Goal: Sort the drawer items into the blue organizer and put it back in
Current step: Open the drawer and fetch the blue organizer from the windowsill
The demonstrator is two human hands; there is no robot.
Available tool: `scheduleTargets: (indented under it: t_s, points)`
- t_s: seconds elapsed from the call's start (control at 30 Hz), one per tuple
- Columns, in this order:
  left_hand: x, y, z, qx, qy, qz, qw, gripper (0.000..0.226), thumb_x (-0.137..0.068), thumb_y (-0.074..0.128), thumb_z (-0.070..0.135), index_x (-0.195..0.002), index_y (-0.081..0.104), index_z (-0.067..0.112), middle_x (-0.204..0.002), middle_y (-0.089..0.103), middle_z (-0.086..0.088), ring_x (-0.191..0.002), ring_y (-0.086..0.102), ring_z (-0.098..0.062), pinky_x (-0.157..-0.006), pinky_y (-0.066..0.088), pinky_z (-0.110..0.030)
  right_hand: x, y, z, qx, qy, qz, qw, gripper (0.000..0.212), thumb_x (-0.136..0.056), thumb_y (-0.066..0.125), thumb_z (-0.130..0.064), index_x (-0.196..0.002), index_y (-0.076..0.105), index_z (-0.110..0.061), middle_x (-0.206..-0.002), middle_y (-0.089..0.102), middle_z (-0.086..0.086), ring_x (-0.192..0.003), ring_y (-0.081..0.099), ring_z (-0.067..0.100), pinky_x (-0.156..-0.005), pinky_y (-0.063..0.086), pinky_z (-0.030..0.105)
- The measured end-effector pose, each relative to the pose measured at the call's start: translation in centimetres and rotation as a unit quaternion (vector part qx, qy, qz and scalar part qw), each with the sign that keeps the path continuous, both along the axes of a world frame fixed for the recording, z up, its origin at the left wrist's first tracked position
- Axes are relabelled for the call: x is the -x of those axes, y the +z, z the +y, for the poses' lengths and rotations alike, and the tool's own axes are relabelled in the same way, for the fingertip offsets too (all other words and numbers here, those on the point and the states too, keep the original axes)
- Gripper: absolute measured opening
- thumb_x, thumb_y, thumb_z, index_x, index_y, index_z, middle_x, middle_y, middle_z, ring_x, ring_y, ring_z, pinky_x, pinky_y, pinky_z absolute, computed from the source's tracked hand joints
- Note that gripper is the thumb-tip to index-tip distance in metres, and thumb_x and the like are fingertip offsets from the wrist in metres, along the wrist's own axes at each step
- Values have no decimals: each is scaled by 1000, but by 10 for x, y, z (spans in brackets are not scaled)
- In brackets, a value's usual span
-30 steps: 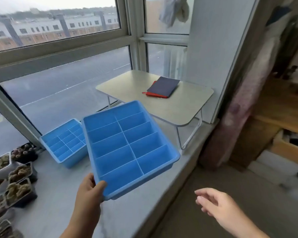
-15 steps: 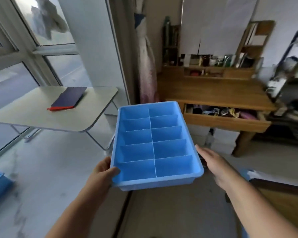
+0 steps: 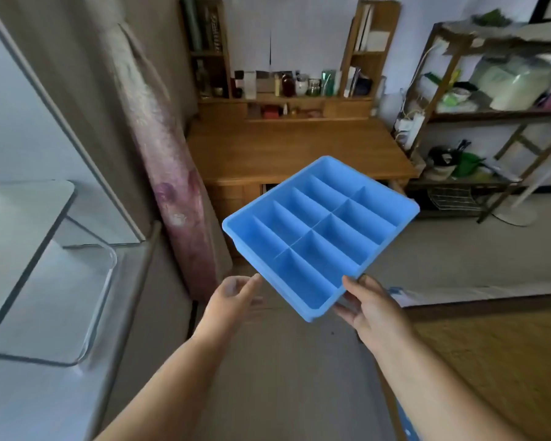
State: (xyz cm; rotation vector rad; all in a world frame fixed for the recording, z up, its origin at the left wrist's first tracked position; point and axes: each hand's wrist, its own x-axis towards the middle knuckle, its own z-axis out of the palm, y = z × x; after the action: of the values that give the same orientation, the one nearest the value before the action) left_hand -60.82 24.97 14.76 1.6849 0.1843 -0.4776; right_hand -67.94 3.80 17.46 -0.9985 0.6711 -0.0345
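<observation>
The right hand (image 3: 371,308) pinched the near corner of the empty organizer (image 3: 320,230), held tilted in the air before the desk (image 3: 287,148); the left hand (image 3: 233,300) hung open, just beside it. One-handed, the organizer might have slipped and dropped.

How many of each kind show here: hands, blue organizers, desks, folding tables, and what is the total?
Hands: 2 (left hand, right hand)
Blue organizer: 1
Wooden desk: 1
Folding table: 1
Total: 5
</observation>
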Motion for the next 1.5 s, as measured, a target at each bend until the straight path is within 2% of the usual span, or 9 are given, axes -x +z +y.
scheduleTargets:
  t_s: [0.07,0.17,0.37,0.53,0.6,0.7,0.93,1.23,1.5]
  points:
    - [-8,1,-38,14,-62,7,998,29,-87,60,44,-94,64,17,-94,71,-3,-86,70,-11,-65,57,-27,-16,-4,-11,10,-34,-9,999,8,-95,52,-8,-100,58,-11,-110,68,4,-103,64,16,-84,54,41]
    - [-34,5,-86,-36,-106,-32,993,22,-86,65,34,-93,63,14,-93,72,-6,-84,70,-19,-75,59,-39,-43,-10,-33,34,-55,-25,998,6,-94,53,-8,-96,58,-11,-101,70,1,-90,69,10,-79,55,36]
    - [-113,8,-142,-72,-46,-35,996,21,-81,62,16,-93,60,-1,-89,69,-20,-73,66,-27,-70,55,-39,-108,-19,-109,89,-5,15,996,7,-90,60,-15,-86,59,-10,-93,67,-2,-94,63,11,-94,50,39]
    - [-183,13,-151,-49,-48,1,998,40,-71,63,21,-96,58,-9,-97,67,-28,-90,66,-43,-82,55,-52,-172,-10,-220,105,-113,7,988,38,-93,56,-24,-127,40,-22,-114,57,0,-99,62,24,-87,49,40]
    - [-211,12,-149,-79,-73,6,994,31,-76,63,19,-95,60,-6,-93,69,-24,-83,69,-36,-65,56,-38,-199,-10,-256,106,-115,35,987,40,-95,54,-20,-133,38,-20,-112,56,6,-92,61,29,-82,50,39]
    - [-255,4,-151,-94,-61,7,994,11,-87,60,6,-94,62,-3,-87,72,-20,-73,71,-28,-48,52,-26,-238,-19,-279,119,-56,94,987,14,-96,52,-14,-110,55,-13,-91,61,8,-73,58,25,-64,55,32]
    - [-389,-11,-198,-33,-39,-28,998,16,-90,59,6,-97,70,16,-87,75,-1,-84,71,-20,-73,58,-34,-348,-35,-312,151,-76,117,979,13,-95,51,-9,-106,58,-13,-84,63,11,-70,58,23,-62,53,29]
    - [-508,-33,-285,27,-110,-2,994,35,-94,48,1,-107,64,30,-99,73,13,-88,69,-4,-60,53,-16,-433,-42,-388,151,-106,143,972,14,-97,50,-14,-108,58,-10,-100,63,15,-91,65,27,-71,53,32]
    - [-565,-81,-377,-38,-55,30,997,38,-92,48,-3,-114,59,26,-106,67,4,-92,66,-15,-68,58,-35,-501,-84,-483,133,-72,155,976,18,-98,47,-11,-113,58,-11,-100,63,14,-87,62,24,-70,54,33]
